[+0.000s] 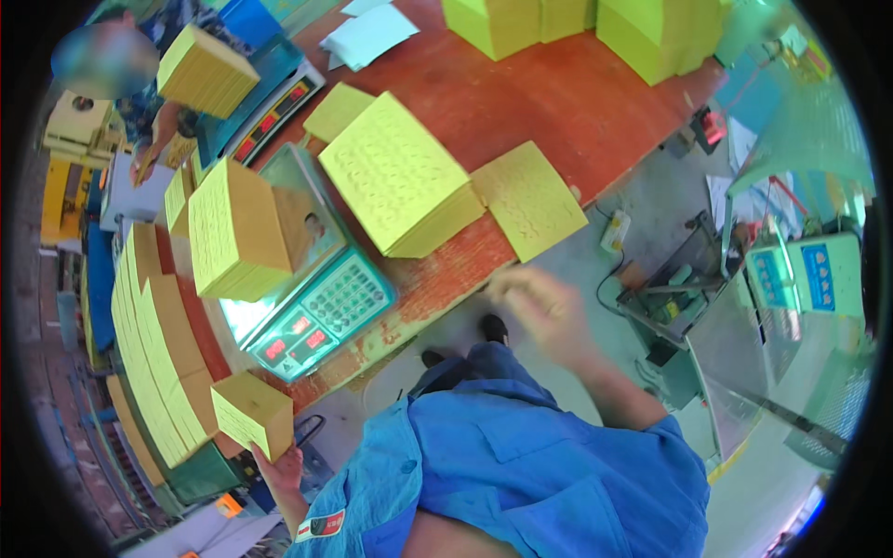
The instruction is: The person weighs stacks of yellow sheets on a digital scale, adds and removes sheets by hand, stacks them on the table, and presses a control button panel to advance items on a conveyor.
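Note:
My left hand point(282, 468) grips a small block of yellow paper sheets point(253, 415) from below, by the table's left front corner. Blurred by motion, my right hand point(541, 309) is in the air just off the front edge; its fingers look bent, but whether they hold anything is unclear. Nearest to it lies a flat yellow sheet or thin pile point(532, 200), its corner past the edge. A tall stack of yellow paper point(400, 177) stands beside that. On the left, a teal digital scale point(326, 312) shows lit red digits, with another yellow stack point(233, 232) at its pan.
Taller yellow stacks point(498, 23) stand at the back of the red table point(558, 112). Long rows of yellow paper point(163, 344) line the left. Across the table, a person's hand point(166, 121) is near a second scale point(279, 121). A metal frame point(693, 279) stands on the right.

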`<action>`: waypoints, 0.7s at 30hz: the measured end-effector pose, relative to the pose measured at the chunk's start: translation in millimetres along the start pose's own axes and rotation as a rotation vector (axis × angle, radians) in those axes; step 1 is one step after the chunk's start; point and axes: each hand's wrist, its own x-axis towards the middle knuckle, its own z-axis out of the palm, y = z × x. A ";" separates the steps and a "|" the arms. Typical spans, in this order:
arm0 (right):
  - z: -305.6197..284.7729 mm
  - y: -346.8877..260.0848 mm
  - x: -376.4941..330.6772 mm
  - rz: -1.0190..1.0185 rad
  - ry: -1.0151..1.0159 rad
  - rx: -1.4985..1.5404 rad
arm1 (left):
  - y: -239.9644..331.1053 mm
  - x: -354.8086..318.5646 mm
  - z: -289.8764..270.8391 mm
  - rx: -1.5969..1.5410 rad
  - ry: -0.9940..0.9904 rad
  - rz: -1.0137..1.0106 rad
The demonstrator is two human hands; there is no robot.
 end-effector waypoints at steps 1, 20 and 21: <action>-14.9 -1.8 8.2 0.028 0.101 0.027 | -0.9 -1.0 2.6 -0.002 -0.054 -0.004; -28.8 52.4 71.8 -0.299 0.307 -0.543 | 10.8 -1.9 25.0 0.116 0.086 0.039; -37.6 60.6 70.3 -0.295 0.306 -0.548 | 11.0 0.0 28.7 0.081 0.145 0.050</action>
